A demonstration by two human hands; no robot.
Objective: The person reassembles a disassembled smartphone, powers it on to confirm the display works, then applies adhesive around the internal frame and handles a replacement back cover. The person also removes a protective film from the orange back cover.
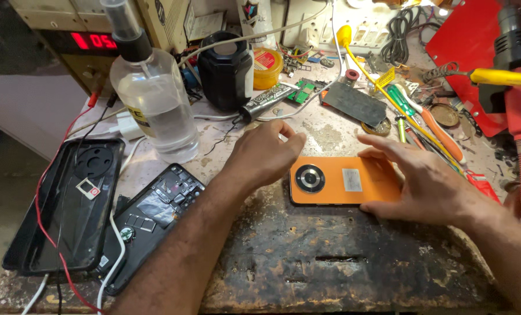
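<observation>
Our left hand [266,153] came in from the lower left, forearm slanted up across the bench [330,262], wrist bent so the fingers curled downward. It hovered just beside the left end of the orange phone [336,181], fingertips near its upper corner; the hand was loosely half-closed and held nothing, and we could not tell whether it touched the phone. Our right hand [424,184] reached in from the right, palm down and fingers spread wide. Its thumb pressed along the phone's lower edge and its fingers lay over the right end, so it steadied the phone without lifting it. The phone lay flat, back up, with its round camera ring toward the left, at the middle of the worn bench. To the left lay an opened black phone [155,216] and a black back cover [68,204] crossed by red and white wires. A clear bottle [155,105] stood behind them, and screwdrivers [429,125] lay beyond the right hand.
</observation>
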